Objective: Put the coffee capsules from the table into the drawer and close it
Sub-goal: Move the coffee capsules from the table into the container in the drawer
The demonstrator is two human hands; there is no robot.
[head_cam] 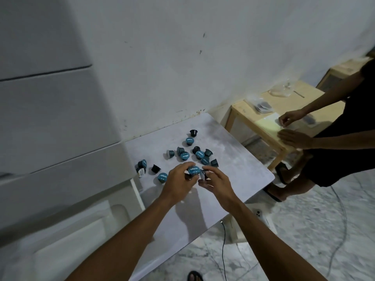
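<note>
a: blue-lidded coffee capsules, dark bodies, about a dozen and a half, loose on the pale table?

b: yes, most in a cluster past the hands; four lie apart toward the white drawer unit.

a: hands?

b: left hand fingers closed on one capsule, lid up. right hand beside it, pinching another capsule at the fingertips.

a: other items?

b: wooden bench beyond the table's far corner; a second person stands there.

A pale, marbled bench stands against the wall. Dark coffee capsules with blue lids lie scattered on its far half, some upright, some tipped over, a few apart near its left edge.
</note>
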